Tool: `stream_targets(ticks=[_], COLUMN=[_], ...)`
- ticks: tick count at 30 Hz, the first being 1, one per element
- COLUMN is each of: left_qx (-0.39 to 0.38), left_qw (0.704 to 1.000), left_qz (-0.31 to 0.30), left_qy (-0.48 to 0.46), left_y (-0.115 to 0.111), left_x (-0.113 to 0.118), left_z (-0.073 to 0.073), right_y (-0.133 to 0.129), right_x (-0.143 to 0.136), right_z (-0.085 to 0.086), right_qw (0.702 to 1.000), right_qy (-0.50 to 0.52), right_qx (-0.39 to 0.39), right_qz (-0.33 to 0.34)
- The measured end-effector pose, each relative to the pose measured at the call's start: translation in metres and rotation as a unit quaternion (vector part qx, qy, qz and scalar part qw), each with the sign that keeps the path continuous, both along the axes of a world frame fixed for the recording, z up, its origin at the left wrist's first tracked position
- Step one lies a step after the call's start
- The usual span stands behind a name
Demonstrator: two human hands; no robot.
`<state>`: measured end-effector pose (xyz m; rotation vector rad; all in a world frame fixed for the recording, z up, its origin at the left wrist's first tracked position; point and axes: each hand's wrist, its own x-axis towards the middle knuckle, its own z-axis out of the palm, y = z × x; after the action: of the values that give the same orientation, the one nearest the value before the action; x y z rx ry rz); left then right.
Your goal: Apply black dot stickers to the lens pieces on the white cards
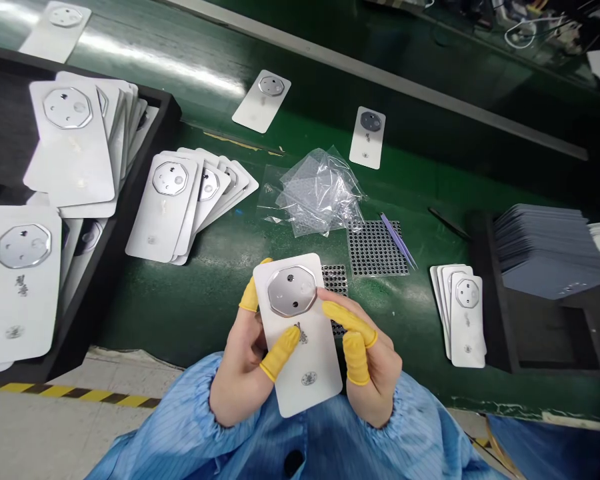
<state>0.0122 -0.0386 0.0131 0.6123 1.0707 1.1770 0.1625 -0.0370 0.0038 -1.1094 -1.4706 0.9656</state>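
Note:
A white phone back cover (314, 363) with a mirrored octagonal camera window is tilted up in front of me. My left hand (245, 373) grips its left side, with the yellow-cotted thumb across its face and other fingers behind. At the right edge, beside the window, a bare fingertip of my right hand (367, 347) touches the cover. Its yellow-cotted finger and thumb are apart, with nothing visible between them. Partly behind the cover lies a sheet of black dots (336, 280). Beyond it is another dotted sheet (373, 250) with purple tweezers (397, 240) lying across it.
Fanned covers (155, 217) lie left on the green bench, near a black tray (105, 267) piled with more. Clear plastic film (320, 190) is heaped mid-bench. Right are stacked covers (467, 333), dark tweezers (450, 223) and a black tray (545, 363) with grey sheets (550, 260).

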Motion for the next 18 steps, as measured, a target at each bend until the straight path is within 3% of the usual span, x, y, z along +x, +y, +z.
stream_targets(ticks=[3, 8, 18], left_qx=[0.011, -0.029, -0.034], left_qw=[1.0, 0.994, 0.999], left_qz=[0.017, 0.078, 0.021], left_qy=[0.007, 0.074, 0.014], left_y=[0.004, 0.016, 0.023], left_x=[0.0, -0.001, -0.011], left_z=[-0.007, -0.009, -0.017], right_y=[0.0, -0.002, -0.005], right_x=[-0.004, -0.01, -0.013], right_z=[-0.005, -0.015, -0.029], right_qw=[1.0, 0.995, 0.991], right_qy=[-0.016, -0.048, -0.081], right_qx=[0.002, 0.082, 0.103], right_qz=[-0.016, -0.022, -0.018])
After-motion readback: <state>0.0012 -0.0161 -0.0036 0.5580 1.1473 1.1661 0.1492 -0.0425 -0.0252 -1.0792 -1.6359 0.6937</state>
